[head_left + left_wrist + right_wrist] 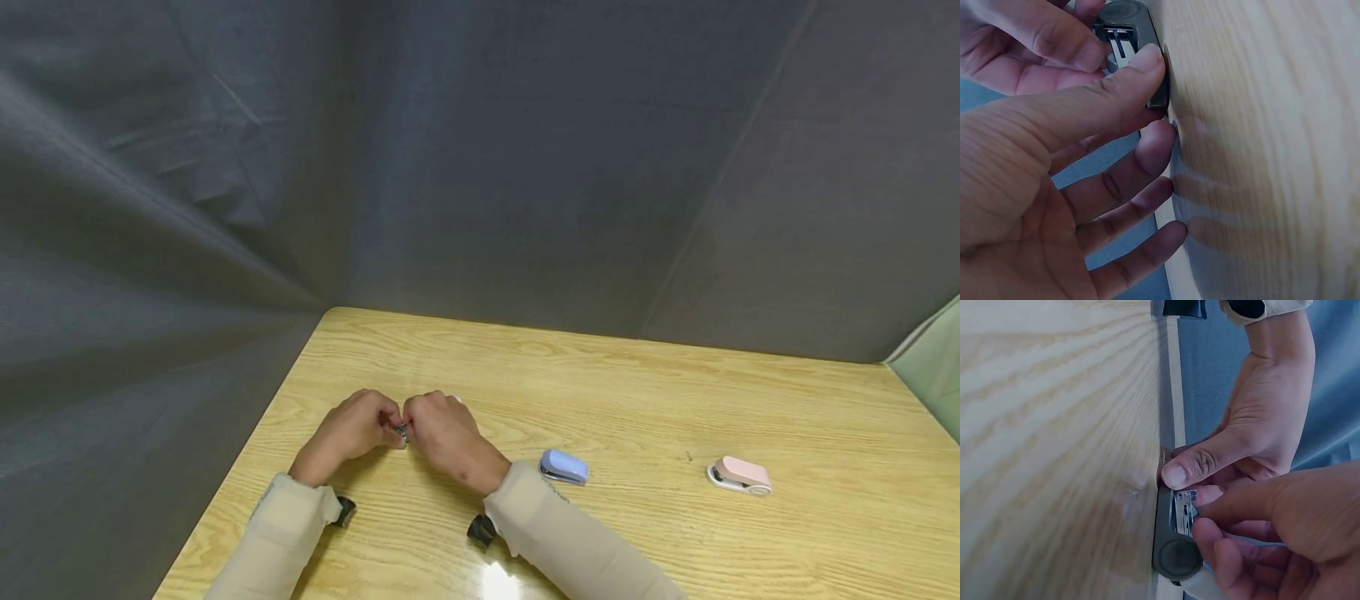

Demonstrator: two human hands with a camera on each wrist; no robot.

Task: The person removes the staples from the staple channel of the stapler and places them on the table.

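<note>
Between both hands, near the table's left side, is a small stapler (1177,557) with a dark grey base and its metal staple rail (1182,512) exposed. Only a sliver of the stapler (402,432) shows in the head view. My left hand (352,429) grips one end of the base between thumb and fingers, the other fingers spread beside it on the tabletop. My right hand (446,433) has its fingers curled at the rail, pinching a small grey part there. The fingertips partly hide that part. A white piece (1204,589) shows beneath the right hand.
A blue stapler (564,467) lies beside the right forearm on the wooden table (600,392). Farther right sits a pink and white stapler (738,475). Dark cloth (525,167) hangs behind the table and along its left edge.
</note>
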